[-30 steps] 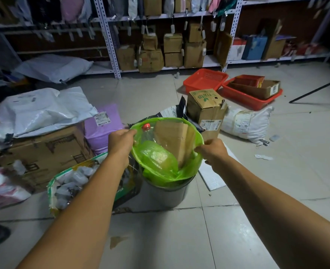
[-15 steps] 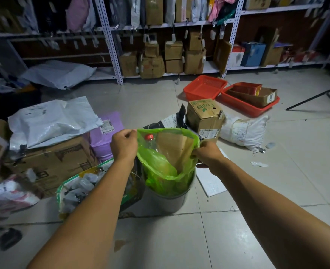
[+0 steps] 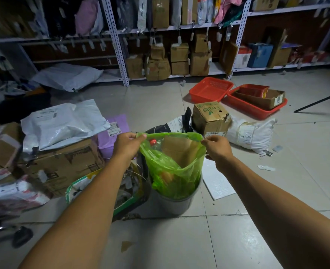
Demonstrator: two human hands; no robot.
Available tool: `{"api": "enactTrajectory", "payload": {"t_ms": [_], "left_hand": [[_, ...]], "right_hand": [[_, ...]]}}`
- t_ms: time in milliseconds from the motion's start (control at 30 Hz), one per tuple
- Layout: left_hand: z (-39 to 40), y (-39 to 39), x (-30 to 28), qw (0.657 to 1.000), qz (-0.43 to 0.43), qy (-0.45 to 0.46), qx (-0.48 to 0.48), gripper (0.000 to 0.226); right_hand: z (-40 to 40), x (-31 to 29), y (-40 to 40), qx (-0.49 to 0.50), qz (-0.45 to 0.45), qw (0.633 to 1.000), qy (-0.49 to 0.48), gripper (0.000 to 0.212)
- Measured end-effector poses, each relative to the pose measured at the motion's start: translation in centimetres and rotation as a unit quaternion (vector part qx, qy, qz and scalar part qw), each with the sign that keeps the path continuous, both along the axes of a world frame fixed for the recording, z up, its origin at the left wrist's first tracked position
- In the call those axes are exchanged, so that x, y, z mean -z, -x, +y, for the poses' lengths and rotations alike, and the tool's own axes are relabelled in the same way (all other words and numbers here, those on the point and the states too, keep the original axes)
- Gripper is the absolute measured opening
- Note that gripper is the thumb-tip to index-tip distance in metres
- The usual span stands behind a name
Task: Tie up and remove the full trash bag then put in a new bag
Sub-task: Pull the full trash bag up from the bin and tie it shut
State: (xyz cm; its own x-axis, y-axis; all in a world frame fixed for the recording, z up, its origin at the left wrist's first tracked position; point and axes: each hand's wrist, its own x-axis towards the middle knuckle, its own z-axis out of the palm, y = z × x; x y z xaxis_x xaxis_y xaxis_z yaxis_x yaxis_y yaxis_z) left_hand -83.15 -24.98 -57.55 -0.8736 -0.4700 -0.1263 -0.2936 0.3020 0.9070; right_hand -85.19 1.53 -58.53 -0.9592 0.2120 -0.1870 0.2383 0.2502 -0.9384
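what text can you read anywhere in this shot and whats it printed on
"Fruits", printed upside down in green, with a small leaf mark: top of the cardboard box behind the bin.
White shipping labels on that box's front, the purple mailer, the white sack and the box in the red tray: too small to read.
Dark print on the big carton at left: blurred, unreadable.
Hanging shelf tags: unreadable.

Dim, underexposed room; soft glare on floor tiles (image 3: 243, 243), edges wide-angle warped.

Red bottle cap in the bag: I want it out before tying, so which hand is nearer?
Left. The left hand grips the rim beside the red bottle cap; the right hand holds the opposite rim.
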Motion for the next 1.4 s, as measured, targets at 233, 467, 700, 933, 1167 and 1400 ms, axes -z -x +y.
{"api": "enactTrajectory", "payload": {"t_ms": [233, 467, 700, 933, 1167, 1400], "left_hand": [[-0.7, 0.6, -0.5, 0.999, 0.034, 0.004, -0.043, 0.011], [-0.8, 1.2, 0.8, 0.994, 0.055, 0.052, -0.083, 0.017], [-1.8, 1.4, 0.5, 0.989, 0.024, 0.101, -0.107, 0.019], [-1.8, 2.1, 0.0, 0.993, 0.049, -0.033, -0.098, 0.019], [-0.4, 1.1, 1.5, 0.992, -0.02, -0.123, 0.007, 0.021], [-0.1, 1.5, 2.6, 0.99, -0.076, 0.097, 0.072, 0.047]], "right_hand": [[0.1, -1.4, 0.3, 0.007, 0.005, 0.992, 0.123, 0.018], [0.7, -1.6, 0.6, -0.007, -0.011, 0.984, 0.176, 0.016], [0.8, 0.3, 0.5, -0.038, -0.048, 0.997, 0.035, 0.017], [0.4, 0.4, 1.1, 0.006, -0.013, 0.997, 0.075, 0.015], [-0.5, 1.9, 1.0, -0.017, -0.063, 0.996, 0.064, 0.017], [-0.3, 2.4, 1.5, -0.019, -0.048, 0.997, 0.06, 0.014]]}}
